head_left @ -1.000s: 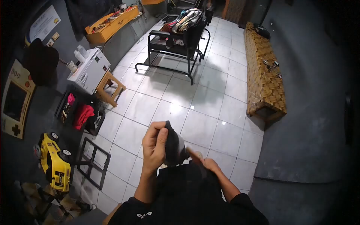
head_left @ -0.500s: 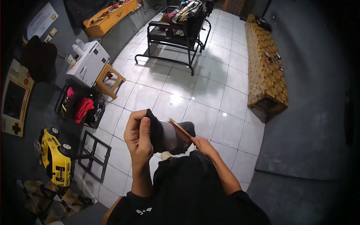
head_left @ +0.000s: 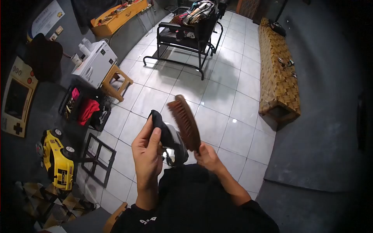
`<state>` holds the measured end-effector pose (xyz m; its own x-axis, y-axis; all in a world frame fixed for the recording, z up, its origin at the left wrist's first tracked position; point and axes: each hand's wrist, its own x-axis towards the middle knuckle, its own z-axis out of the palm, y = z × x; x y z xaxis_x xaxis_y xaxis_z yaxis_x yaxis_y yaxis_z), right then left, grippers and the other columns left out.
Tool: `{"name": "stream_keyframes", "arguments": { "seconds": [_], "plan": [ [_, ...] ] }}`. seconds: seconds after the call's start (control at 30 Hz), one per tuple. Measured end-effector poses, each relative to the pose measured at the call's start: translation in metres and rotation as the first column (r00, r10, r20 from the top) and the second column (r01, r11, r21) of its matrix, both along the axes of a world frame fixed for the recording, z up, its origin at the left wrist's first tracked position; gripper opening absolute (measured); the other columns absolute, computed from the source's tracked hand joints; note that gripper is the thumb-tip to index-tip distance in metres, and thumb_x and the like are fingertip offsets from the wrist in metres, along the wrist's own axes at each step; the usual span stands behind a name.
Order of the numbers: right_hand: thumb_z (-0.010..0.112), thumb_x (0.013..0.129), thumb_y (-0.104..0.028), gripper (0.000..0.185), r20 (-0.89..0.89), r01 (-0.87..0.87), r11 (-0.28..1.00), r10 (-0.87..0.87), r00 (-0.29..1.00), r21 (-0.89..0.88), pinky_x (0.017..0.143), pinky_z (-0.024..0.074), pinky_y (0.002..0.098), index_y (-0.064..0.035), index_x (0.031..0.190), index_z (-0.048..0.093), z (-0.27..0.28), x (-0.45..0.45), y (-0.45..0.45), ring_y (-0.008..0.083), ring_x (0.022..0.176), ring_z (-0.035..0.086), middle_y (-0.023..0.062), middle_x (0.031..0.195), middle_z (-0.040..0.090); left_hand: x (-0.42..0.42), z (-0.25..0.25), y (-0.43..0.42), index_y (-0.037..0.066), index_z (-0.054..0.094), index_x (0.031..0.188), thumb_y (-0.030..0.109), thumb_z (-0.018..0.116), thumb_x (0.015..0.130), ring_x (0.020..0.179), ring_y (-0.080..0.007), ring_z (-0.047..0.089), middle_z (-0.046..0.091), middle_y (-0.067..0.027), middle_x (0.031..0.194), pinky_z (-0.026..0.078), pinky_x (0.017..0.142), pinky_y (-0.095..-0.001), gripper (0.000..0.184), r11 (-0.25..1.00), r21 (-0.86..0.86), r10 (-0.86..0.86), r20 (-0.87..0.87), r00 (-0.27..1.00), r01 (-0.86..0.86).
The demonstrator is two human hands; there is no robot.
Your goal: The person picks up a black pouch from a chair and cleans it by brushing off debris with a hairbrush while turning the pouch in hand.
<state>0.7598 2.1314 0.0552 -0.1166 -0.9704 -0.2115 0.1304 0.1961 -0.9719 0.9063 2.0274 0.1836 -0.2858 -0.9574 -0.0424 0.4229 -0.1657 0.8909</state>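
Observation:
My left hand pinches the black edge of what looks like a black-and-grey cap, held up in front of my body. The cap is turned so that much of it is hidden, and a small light gap shows at its lower side. My right hand grips the lower end of a wooden brush with brown bristles. The brush stands nearly upright just right of the cap, its bristles facing left toward it. Whether the lower bristles touch the cap I cannot tell.
A black metal-framed chair piled with cloth stands ahead on the white tiles. Along the right wall runs a woven bench. To the left are a white cabinet, a wooden stool, a yellow toy car and a black frame.
The brush has swung up and away from the cap's surface, so its bristles now show. The cap has turned in my left hand and its pale panel is less visible.

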Motion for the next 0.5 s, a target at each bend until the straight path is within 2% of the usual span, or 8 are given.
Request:
{"name": "stream_keyframes", "arguments": {
  "seconds": [0.03, 0.07, 0.13, 0.23, 0.3, 0.37, 0.47, 0.5],
  "plan": [
    [0.033, 0.098, -0.044, 0.047, 0.026, -0.054, 0.996, 0.056, 0.998, -0.077, 0.056, 0.0393, 0.0323, -0.0016, 0.086, 0.046, 0.009, 0.006, -0.003, 0.0158, 0.060, 0.044, 0.0074, 0.063, 0.042, -0.003, 0.000, 0.000, -0.007, 0.046, 0.127, 0.007, 0.050, 0.093, 0.066, -0.0004, 0.050, 0.062, -0.0063, 0.098, 0.039, 0.055, -0.0129, 0.037, 1.000, -0.013, -0.015, 0.006, 1.000, 0.015],
    [0.033, 0.098, -0.043, 0.045, -0.046, -0.011, 0.992, 0.005, 0.999, -0.129, 0.056, 0.0400, 0.0343, -0.0019, 0.087, 0.047, 0.001, 0.015, -0.007, 0.0188, 0.060, 0.047, 0.0095, 0.065, 0.044, -0.009, 0.001, 0.002, -0.007, 0.044, 0.129, 0.004, 0.051, 0.092, 0.080, -0.0068, 0.059, 0.061, -0.0097, 0.106, 0.047, 0.068, -0.0173, 0.039, 0.999, -0.007, 0.037, -0.006, 0.999, -0.037],
    [0.034, 0.098, -0.041, 0.042, -0.177, 0.064, 0.969, -0.109, 0.978, -0.240, 0.058, 0.0414, 0.0385, -0.0025, 0.090, 0.048, -0.037, 0.029, -0.015, 0.0247, 0.062, 0.052, 0.0137, 0.069, 0.049, -0.002, -0.005, -0.001, -0.007, 0.044, 0.128, 0.003, 0.051, 0.092, 0.089, -0.0111, 0.060, 0.061, -0.0116, 0.109, 0.049, 0.076, -0.0217, 0.039, 0.997, -0.066, 0.033, -0.017, 0.999, -0.034],
    [0.033, 0.098, -0.041, 0.050, -0.608, -0.003, 0.990, 0.090, 0.789, 0.143, 0.066, 0.0465, 0.0441, 0.0033, 0.107, 0.054, -0.104, 0.003, -0.003, 0.0355, 0.075, 0.061, 0.0191, 0.080, 0.063, 0.007, -0.006, -0.006, -0.007, 0.044, 0.128, 0.002, 0.050, 0.092, 0.092, -0.0131, 0.061, 0.060, -0.0134, 0.111, 0.050, 0.081, -0.0253, 0.038, 0.992, -0.113, 0.036, -0.084, 0.996, -0.046],
    [0.032, 0.097, -0.039, 0.048, -0.693, -0.059, 0.937, 0.295, 0.658, 0.343, 0.072, 0.0464, 0.0478, 0.0014, 0.106, 0.056, -0.185, -0.017, 0.020, 0.0428, 0.086, 0.058, 0.0263, 0.090, 0.061, 0.007, -0.006, -0.003, -0.007, 0.044, 0.128, 0.002, 0.050, 0.092, 0.093, -0.0132, 0.061, 0.060, -0.0136, 0.111, 0.050, 0.081, -0.0253, 0.039, 0.990, -0.134, 0.028, -0.102, 0.994, -0.041],
    [0.028, 0.097, -0.039, 0.050, -0.548, -0.082, 0.704, 0.614, 0.568, 0.705, 0.073, 0.0459, 0.0480, 0.0007, 0.099, 0.058, -0.205, -0.031, 0.046, 0.0422, 0.086, 0.058, 0.0259, 0.088, 0.061, 0.001, -0.004, 0.003, -0.009, 0.043, 0.129, -0.002, 0.054, 0.089, 0.089, -0.0127, 0.059, 0.060, -0.0120, 0.107, 0.050, 0.079, -0.0244, 0.041, 0.999, -0.033, 0.034, -0.138, 0.990, -0.039],
    [0.029, 0.097, -0.037, 0.049, -0.476, -0.145, 0.617, 0.716, 0.511, 0.773, 0.073, 0.0453, 0.0485, 0.0018, 0.092, 0.058, -0.235, -0.042, 0.066, 0.0424, 0.087, 0.058, 0.0265, 0.089, 0.061, -0.001, -0.003, 0.003, -0.010, 0.042, 0.129, -0.005, 0.056, 0.087, 0.090, -0.0130, 0.059, 0.059, -0.0120, 0.107, 0.049, 0.080, -0.0243, 0.044, 1.000, -0.015, -0.012, -0.083, 0.996, 0.011],
    [0.030, 0.097, -0.037, 0.048, -0.603, -0.131, 0.786, 0.559, 0.569, 0.604, 0.070, 0.0455, 0.0468, 0.0020, 0.090, 0.057, -0.234, -0.041, 0.063, 0.0399, 0.082, 0.059, 0.0234, 0.086, 0.061, 0.000, -0.005, 0.003, -0.010, 0.042, 0.129, -0.006, 0.056, 0.086, 0.090, -0.0131, 0.059, 0.059, -0.0122, 0.107, 0.049, 0.080, -0.0243, 0.045, 0.999, -0.016, -0.038, -0.055, 0.998, 0.037]
  ]
}}
